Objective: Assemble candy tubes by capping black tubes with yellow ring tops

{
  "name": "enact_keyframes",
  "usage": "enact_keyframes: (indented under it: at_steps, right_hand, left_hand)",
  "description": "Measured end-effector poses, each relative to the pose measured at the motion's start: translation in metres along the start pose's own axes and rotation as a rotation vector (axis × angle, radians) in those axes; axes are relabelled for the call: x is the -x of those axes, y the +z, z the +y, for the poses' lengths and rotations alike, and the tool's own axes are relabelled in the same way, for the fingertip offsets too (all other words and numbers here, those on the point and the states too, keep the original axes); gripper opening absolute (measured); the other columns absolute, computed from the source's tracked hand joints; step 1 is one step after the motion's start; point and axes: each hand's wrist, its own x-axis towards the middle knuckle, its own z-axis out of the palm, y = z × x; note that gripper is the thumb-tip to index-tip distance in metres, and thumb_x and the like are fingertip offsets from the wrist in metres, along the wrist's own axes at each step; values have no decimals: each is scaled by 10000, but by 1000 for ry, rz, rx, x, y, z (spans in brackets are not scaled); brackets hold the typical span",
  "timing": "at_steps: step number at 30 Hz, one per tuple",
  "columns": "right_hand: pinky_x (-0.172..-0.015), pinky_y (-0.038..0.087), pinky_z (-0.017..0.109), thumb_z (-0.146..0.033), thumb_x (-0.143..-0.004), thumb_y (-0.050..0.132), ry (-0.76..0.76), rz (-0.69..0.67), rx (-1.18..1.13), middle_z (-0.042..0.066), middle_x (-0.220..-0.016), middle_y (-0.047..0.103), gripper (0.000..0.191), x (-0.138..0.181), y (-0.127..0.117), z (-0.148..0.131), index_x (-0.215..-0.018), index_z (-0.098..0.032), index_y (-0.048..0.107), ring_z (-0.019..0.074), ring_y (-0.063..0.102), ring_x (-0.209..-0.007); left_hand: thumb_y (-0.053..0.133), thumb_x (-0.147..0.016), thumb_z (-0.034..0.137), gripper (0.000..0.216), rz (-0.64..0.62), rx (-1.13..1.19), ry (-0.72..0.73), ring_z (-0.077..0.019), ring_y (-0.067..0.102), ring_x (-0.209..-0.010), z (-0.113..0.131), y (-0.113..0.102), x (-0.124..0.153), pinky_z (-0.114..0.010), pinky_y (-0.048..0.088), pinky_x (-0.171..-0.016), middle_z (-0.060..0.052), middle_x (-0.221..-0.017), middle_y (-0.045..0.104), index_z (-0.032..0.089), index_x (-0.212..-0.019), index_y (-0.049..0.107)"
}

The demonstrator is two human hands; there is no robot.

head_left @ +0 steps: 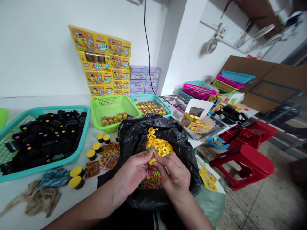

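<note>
My left hand [132, 174] and my right hand [175, 175] meet over an open black plastic bag [134, 134] and pinch one small yellow ring-shaped part [153, 160] between their fingertips. Inside the bag lies a heap of yellow rings [159, 145], with a mass of small coloured candies [151, 182] showing under my hands. Left of the bag, black caps with yellow tops [76, 175] stand on the white table among small printed stickers [105, 159].
A teal basket [81, 150] holds several black cylinders. A green basket [112, 105] and another teal basket [153, 99] hold small filled tubs. Yellow boxes [103, 64] are stacked against the wall. An open yellow box [198, 123] sits on a metal tray. Red stools [244, 159] stand at right.
</note>
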Motion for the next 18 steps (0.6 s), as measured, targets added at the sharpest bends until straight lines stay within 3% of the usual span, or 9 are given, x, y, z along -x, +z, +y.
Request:
enact_keyframes:
  at_steps: [5,10,14,18]
  right_hand:
    - [-580,502,278,-103,-858,664,91,1,-99,20,-713,641,143,-4,-1,-2,-930,-216,716,158,608,-633]
    - [-678,529,292,-115,-880,639,115,-41,-105,36,-847,684,274,-4,0,2,-1133,-216,667,174,647,-755]
    - [-665,517,295,-82,-883,621,60,-65,-72,44,-845,680,303,-2,1,5,-1147,-219,673,175,630,-747]
    - [-659,523,291,-61,-872,625,34,-58,-67,47,-834,684,303,-2,-1,2,-1128,-212,683,171,630,-733]
  left_hand:
    - [743,-817,310,205,-29,31,-33,-126,612,-691,-1,-2,-1,-238,469,-668,-67,-817,698,112,-872,735]
    - [685,-854,260,175,-45,57,-67,-153,629,-730,2,-6,-1,-267,488,-709,-91,-864,700,110,-936,724]
    - [670,-869,333,240,-44,50,-109,-160,615,-738,4,-9,-2,-276,483,-697,-91,-841,682,105,-924,718]
    - [773,-788,338,264,3,38,-35,-120,582,-703,0,-5,-3,-234,452,-666,-62,-824,671,103,-899,728]
